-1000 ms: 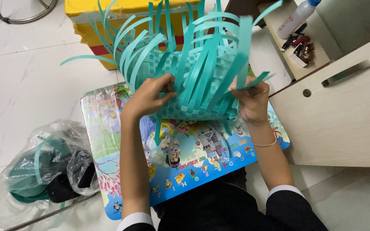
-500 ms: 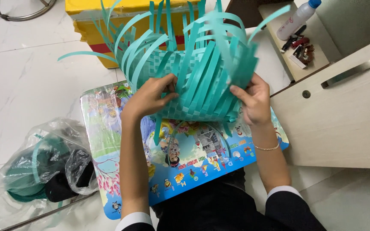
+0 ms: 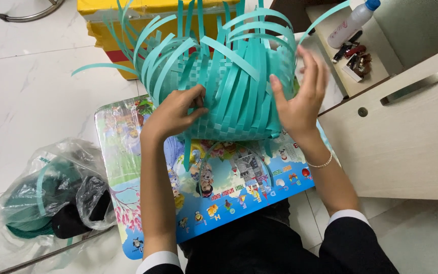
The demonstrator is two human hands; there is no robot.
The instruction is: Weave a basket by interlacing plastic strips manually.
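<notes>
A person seated on a white tiled floor works on a half-woven teal basket (image 3: 229, 96), which rests tipped on its side on a colourful picture board (image 3: 219, 187) laid across the lap; the lower part of the basket is tightly woven into a checked wall, so that much looks done; above it many loose teal strips (image 3: 178, 35) still fan out unwoven, so the upper wall and rim appear left to do. The left hand (image 3: 173, 114) is curled against the woven wall, fingers tucked among the strips, pinching one; the right hand (image 3: 300, 99) is open, palm pressed flat to the basket's side, steadying it. To the left lies a clear plastic bag (image 3: 41, 198) holding more teal strip; behind stands a yellow box (image 3: 112, 20); a pale cabinet (image 3: 401, 132) stands at right.
</notes>
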